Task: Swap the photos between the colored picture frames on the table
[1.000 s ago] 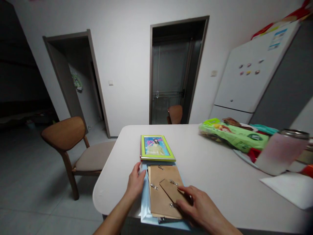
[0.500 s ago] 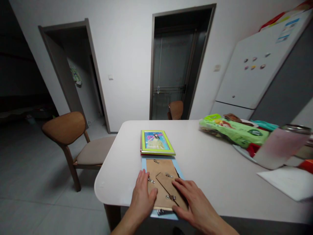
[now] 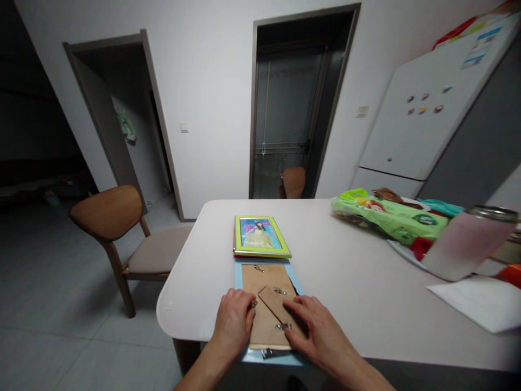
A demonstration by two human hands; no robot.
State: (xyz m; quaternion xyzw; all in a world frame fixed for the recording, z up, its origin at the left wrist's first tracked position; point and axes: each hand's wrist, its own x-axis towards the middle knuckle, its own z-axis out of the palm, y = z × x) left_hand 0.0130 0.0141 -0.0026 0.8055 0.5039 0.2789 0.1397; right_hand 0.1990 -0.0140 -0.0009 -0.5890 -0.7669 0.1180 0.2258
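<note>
A light-blue picture frame lies face down at the table's near edge, its brown backing board upward. Small metal clips are fixed on the board, and a folding stand is outlined in its middle. My left hand is curled over the frame's left side, fingertips at the left metal clip, partly covering it. Resting on the right side of the board is my right hand, thumb and forefinger spread, the thumb beside the lower clip. Just beyond lies a yellow-green picture frame, face up.
A white table carries a green package, a pinkish jar with a metal rim and a white sheet at right. A wooden chair stands left of the table; a fridge stands behind at right.
My left hand has gone from lying flat on the board's left side to curled fingers at the left clip. My right hand has barely shifted.
</note>
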